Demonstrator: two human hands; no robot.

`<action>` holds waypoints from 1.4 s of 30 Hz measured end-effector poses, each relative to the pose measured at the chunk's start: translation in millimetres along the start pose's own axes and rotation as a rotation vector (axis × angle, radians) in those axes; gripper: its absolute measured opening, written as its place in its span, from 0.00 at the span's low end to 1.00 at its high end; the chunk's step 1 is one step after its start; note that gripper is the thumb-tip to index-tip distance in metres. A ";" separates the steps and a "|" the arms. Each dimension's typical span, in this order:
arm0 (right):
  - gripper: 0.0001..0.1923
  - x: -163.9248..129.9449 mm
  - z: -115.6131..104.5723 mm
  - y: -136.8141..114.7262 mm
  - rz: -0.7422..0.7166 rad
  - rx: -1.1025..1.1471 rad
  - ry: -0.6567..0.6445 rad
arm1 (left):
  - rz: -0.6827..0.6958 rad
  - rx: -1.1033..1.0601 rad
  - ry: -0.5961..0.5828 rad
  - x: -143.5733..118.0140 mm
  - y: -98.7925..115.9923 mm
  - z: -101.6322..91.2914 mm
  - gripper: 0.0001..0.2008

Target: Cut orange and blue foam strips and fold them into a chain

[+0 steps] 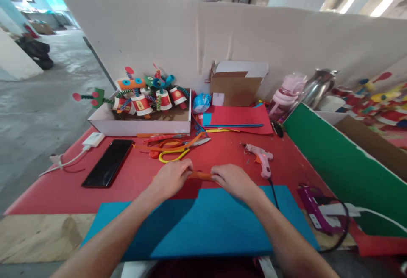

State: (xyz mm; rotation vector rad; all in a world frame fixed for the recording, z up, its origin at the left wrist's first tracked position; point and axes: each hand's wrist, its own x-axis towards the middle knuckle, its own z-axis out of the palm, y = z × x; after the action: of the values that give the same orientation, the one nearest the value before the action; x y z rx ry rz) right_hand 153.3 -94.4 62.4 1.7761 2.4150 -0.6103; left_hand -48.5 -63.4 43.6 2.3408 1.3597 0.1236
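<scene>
Pinching an orange strip [199, 175] at both ends, left hand [171, 178] and right hand [233, 180] closed on it. Lying left to right between them, just above the blue sheet [206, 223], scissors [178, 151] beyond.

Both forearms reach forward; left hand [171, 177] and right hand [233, 179] close together, fingers pinched.

You have an orange strip [199, 175] over a red table [136, 176], a blue sheet [210, 223] nearest you, yellow-handled scissors [173, 155], a black phone [108, 162], a pink glue gun [261, 158] and a green board [337, 155].
</scene>
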 end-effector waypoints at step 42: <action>0.06 22.4 44.4 14.8 -0.030 0.312 0.369 | 0.018 0.111 0.120 -7.1 -2.7 19.4 0.11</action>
State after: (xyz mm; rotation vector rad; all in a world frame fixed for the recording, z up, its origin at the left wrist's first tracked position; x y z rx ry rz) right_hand 152.5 -86.6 11.1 2.1441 2.7093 -0.7580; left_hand -48.8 -74.4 25.9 2.4735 1.4364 0.2016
